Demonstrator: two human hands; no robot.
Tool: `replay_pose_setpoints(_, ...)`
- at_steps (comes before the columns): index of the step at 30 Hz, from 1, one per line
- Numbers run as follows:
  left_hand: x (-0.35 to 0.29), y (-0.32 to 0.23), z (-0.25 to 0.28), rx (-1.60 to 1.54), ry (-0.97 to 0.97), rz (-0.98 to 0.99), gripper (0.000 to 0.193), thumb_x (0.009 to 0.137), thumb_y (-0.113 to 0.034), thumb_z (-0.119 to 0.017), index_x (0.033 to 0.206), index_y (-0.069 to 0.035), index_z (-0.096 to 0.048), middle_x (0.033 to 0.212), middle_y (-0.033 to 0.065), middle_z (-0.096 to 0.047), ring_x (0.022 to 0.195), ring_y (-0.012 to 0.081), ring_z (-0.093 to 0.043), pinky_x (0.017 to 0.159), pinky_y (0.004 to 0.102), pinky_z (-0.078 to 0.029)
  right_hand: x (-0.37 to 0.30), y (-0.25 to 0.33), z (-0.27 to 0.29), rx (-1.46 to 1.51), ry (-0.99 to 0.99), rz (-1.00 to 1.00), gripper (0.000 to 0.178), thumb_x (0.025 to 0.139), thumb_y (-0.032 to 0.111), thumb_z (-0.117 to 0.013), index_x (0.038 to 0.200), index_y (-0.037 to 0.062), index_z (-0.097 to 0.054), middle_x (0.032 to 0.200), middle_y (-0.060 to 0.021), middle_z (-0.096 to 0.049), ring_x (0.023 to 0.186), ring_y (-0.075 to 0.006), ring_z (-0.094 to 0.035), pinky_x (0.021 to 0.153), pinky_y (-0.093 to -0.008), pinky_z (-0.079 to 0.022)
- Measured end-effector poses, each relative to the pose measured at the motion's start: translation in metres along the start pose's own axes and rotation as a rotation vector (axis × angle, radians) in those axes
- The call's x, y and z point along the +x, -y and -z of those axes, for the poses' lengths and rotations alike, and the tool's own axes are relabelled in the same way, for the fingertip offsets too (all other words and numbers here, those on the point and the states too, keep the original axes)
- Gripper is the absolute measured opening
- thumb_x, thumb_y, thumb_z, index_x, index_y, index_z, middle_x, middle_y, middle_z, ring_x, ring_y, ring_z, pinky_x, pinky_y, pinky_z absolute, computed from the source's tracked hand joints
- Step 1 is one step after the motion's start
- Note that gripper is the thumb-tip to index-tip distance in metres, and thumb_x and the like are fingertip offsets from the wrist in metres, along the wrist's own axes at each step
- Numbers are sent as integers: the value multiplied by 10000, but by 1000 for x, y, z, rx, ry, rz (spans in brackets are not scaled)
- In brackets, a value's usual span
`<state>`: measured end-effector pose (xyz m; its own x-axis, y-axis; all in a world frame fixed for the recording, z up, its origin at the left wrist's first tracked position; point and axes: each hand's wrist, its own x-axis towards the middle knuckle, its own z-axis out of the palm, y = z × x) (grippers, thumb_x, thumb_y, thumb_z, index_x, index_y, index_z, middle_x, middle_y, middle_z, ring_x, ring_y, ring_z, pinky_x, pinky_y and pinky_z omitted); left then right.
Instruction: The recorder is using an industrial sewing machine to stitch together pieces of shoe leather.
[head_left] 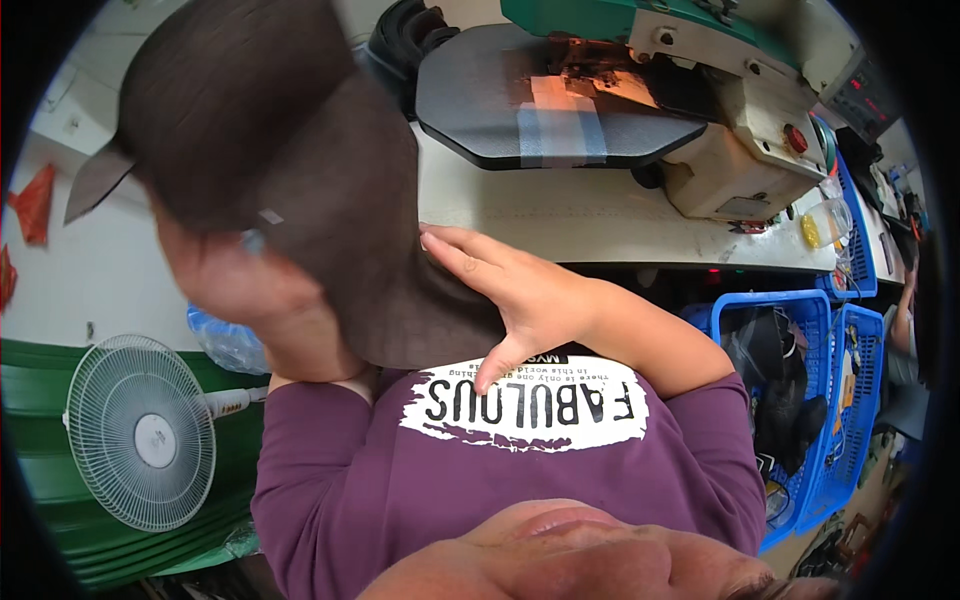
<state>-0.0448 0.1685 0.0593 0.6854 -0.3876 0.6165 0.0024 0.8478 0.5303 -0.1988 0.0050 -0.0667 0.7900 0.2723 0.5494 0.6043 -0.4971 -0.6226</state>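
A dark brown piece (350,200) is being held up before the purple shirt (520,480). Its lower right corner is being framed by the right hand (545,295), whose thumb and fingers are being kept widely apart. The blurred left hand (240,285) is being partly covered by the piece; its finger closure cannot be told. Beyond, a white worktable (560,225) is being occupied by a machine (745,165).

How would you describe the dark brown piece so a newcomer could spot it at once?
Start at the purple shirt, then look just above it to the person's right hand. Against that hand is a large dark brown piece; its rounded outline sets it apart from the angular black board beyond.
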Motion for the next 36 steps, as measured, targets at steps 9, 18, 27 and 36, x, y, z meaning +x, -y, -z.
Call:
replay_pose_setpoints(9, -12, 104, -79, -533, 597, 263, 465, 1065, -227, -496, 1425, 68, -507, 1376, 202, -596, 1230, 284, -597, 1101, 422, -438, -20, 39, -11, 146, -185, -346, 777, 764, 121, -766, 1408, -27, -356, 1170, -287, -627, 1058, -462, -640, 919, -472, -517)
replay_pose_setpoints(18, -27, 119, -106, 370, 909, 79, 488, 1057, -236, -456, 1387, 115, -533, 1437, 289, -537, 1394, 372, -487, 1175, 508, -327, -183, 66, 51, -525, -806, -490, 93, 716, -19, -583, 690, 3, -496, 606, -154, -436, 540, -288, -497, 522, -405, -400)
replay_pose_setpoints(27, -27, 151, -74, 454, 860, 238, 329, 989, -179, -603, 1217, 38, -697, 1339, 165, -643, 1280, 238, -560, 1126, 360, -363, -248, 284, 147, -1529, -155, -1299, 122, 744, -26, -590, 827, 7, -674, 860, -154, -672, 786, -355, -647, 728, -426, -532)
replay_pose_setpoints(36, -31, 161, -61, 520, 992, 277, 275, 984, -109, -604, 1212, 1, -711, 1307, 136, -648, 1219, 214, -580, 1055, 322, -405, -346, 272, 171, -1345, 7, -1715, 207, 768, 39, -579, 876, 56, -755, 877, -204, -700, 873, -359, -690, 802, -435, -553)
